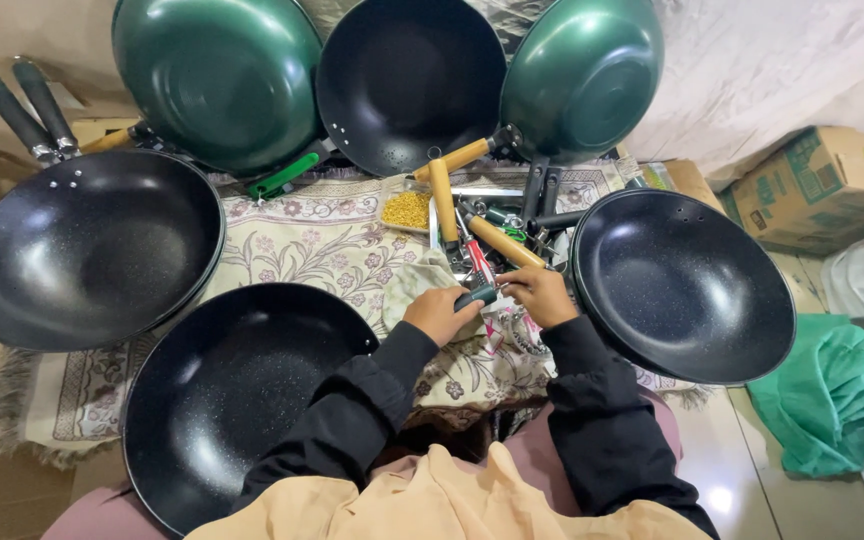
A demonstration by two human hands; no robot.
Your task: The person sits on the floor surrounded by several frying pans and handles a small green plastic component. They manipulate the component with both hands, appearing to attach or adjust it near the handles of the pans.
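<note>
Right now both hands meet at the middle of a patterned cloth (322, 240) spread over the tabletop, ringed by woks. The left hand (439, 313) has its grip closed around a short dark handle piece (476, 296), which lies just at the near edge of a pile of loose handles (497, 225), some wooden, some dark, mixed with metal fittings. The right hand (540, 294) touches the other end of that same piece, fingertips pinched together on or right beside it; whether they clamp it fully I cannot tell.

As for progress, the far woks look finished: the green wok at left (217, 80), the black wok in the middle (410, 80) and the green wok at right (582, 75) each seem to carry a handle, and the big black wok at far left (92, 250) has two dark handles near its rim, though whether they are fixed to it is unclear. The near black wok (237, 395) and the black wok at right (682, 285) show no handle from this view. A small tray of yellow bits (407, 210) sits beside the pile, still well filled, and many handles remain unused, so I judge much of the fitting is left.
</note>
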